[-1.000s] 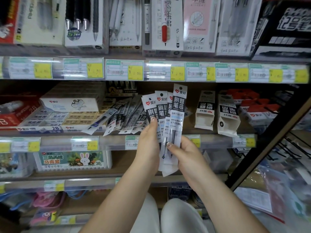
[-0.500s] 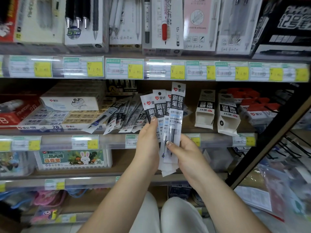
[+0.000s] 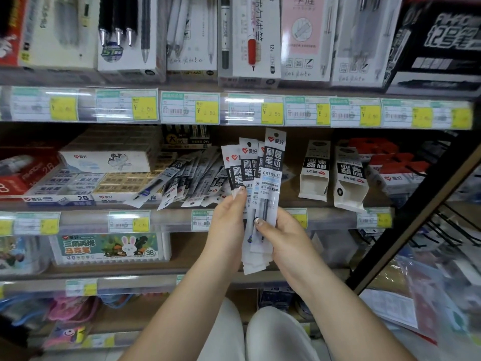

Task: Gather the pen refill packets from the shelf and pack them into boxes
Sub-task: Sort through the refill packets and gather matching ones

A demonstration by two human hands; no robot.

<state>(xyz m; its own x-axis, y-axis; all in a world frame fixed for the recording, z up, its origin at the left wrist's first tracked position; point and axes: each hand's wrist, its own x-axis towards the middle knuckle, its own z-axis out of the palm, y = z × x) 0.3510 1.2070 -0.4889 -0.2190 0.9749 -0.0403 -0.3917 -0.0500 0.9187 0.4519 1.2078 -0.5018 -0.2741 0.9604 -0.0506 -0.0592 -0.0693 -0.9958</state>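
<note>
I see a fanned stack of pen refill packets point(image 3: 263, 183) held upright in front of the middle shelf point(image 3: 166, 220). Each is a long narrow clear sleeve with a white header bearing a red heart logo, a black band of white characters beneath, and dark refills showing through the lower part. The front packet stands tallest; the others step down to the left behind it.

My left hand point(image 3: 227, 230) grips the stack from the left, its thumb curled onto the front of the packets just under the black bands. My right hand point(image 3: 283, 237) holds it from the right, thumb pressed across the front packet's clear lower part; its other fingers are hidden behind the stack. The packets' bottom ends stick out below both hands.

More loose refill packets point(image 3: 190, 178) lie spread on the shelf just left of the stack, and two white open-ended boxes point(image 3: 331, 173) stand to the right.
</note>
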